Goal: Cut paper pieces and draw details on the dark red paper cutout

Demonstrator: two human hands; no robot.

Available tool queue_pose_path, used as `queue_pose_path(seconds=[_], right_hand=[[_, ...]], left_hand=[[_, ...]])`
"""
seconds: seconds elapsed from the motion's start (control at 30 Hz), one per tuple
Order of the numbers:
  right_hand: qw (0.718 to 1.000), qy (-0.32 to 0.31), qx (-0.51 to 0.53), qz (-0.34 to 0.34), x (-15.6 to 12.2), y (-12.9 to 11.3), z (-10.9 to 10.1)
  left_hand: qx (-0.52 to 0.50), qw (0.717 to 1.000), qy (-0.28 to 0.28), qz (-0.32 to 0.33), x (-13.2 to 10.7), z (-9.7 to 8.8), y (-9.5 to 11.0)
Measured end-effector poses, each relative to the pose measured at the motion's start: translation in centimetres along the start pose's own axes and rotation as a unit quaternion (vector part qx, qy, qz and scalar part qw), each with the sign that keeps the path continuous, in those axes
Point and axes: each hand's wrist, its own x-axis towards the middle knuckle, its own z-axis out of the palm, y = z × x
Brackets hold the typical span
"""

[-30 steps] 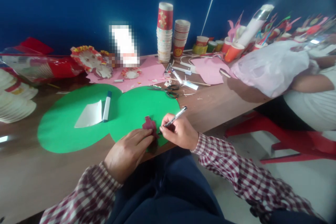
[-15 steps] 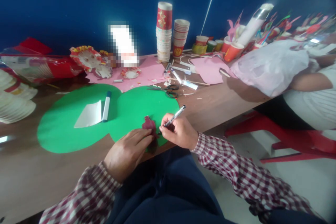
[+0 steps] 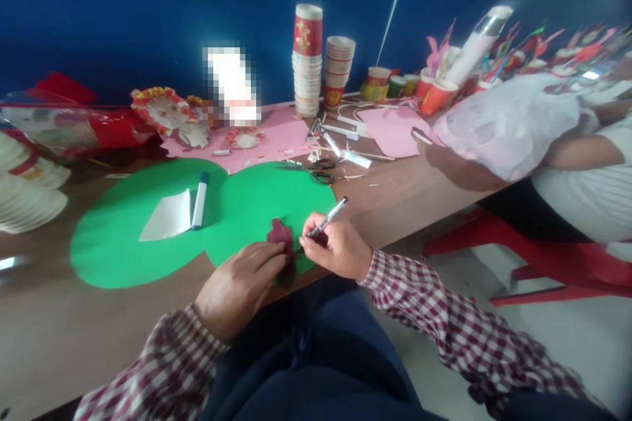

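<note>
On the green paper sheet, close to the table's front edge, lies a small dark pink cutout, its lower part covered by fingers. My left hand rests over it with outstretched fingers, the tips pressing it down. In my right hand is a slim patterned pen, pinched between thumb and fingers. The pen slants up to the right, and its tip is down beside the cutout's right edge. A white marker with a dark blue cap lies next to a curled white paper piece on the green sheet.
Black-handled scissors lie at the green sheet's far edge. Beyond are pink paper, a tall stack of paper cups and a shorter stack. At right, a person's arm is beside a white plastic bag.
Both hands keep almost the same place. The pen has shifted very slightly; the cutout stays under my left fingers.
</note>
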Motion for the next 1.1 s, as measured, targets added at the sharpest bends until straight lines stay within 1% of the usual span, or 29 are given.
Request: queue_pose_path(seconds=[0.27,0.47,0.57,0.83,1.1], right_hand=[[1.0,-0.002,0.003,-0.002,0.01,-0.01,0.07],[0.999,-0.001,0.04,0.014,0.03,-0.1,-0.12],[0.999,-0.003,0.032,0.011,0.03,-0.05,-0.03],[1.0,-0.001,0.008,0.0,-0.02,0.11,0.13],[1.0,-0.003,0.002,-0.002,-0.04,0.17,0.09]], left_hand=[[0.01,1.0,0.003,0.006,0.14,-0.01,0.05],[0.009,1.0,-0.007,0.004,-0.01,0.17,-0.09],[0.006,1.0,-0.014,0.005,-0.08,0.18,-0.12],[-0.005,1.0,-0.014,-0.004,-0.07,0.09,-0.06],[0.0,1.0,-0.015,0.006,0.01,0.04,-0.02]])
